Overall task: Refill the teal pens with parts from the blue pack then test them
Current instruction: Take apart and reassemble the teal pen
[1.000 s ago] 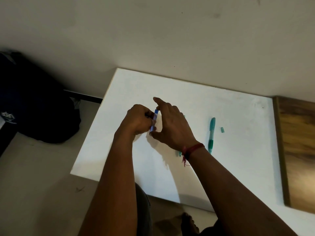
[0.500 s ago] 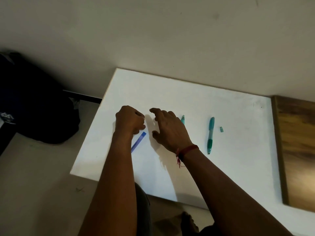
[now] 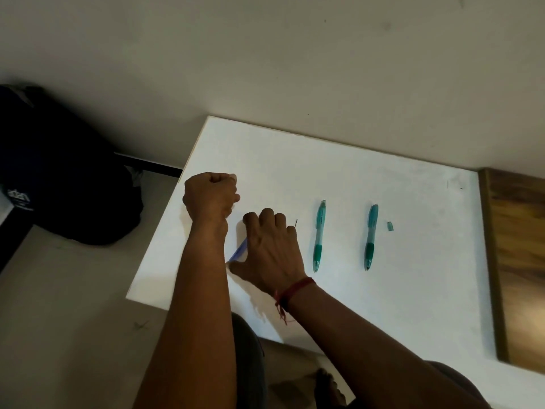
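A head-camera view down onto a white table point(image 3: 324, 160) where two bare hands work at its 9 o'clock side.

A second ago we saw both hands holding the blue pack point(image 3: 238, 251) upright between them. It now lies flat on the table. The right hand point(image 3: 271, 249) has come down over it, fingers bent and thumb against its near end, so we judge that it grips the pack and pins it in place. The left hand point(image 3: 211, 196) has drawn away to 10 o'clock of the right, curled into a tight fist. We see nothing in it, though a thin part would be hidden there.

We take this to mean the pack has been opened or is being emptied, and refilling has not begun.

The pack is the only container here, and the right hand hides what it holds. One thin dark stick point(image 3: 295, 222) lies on the table just beyond the right fingers and may be a refill.

At 3 o'clock of the right hand lie the near teal pen point(image 3: 319, 236) and, farther right, the far teal pen point(image 3: 371, 236), parallel and untouched. A small teal cap point(image 3: 390, 226) lies just beside the far one. We cannot tell what is inside either barrel.
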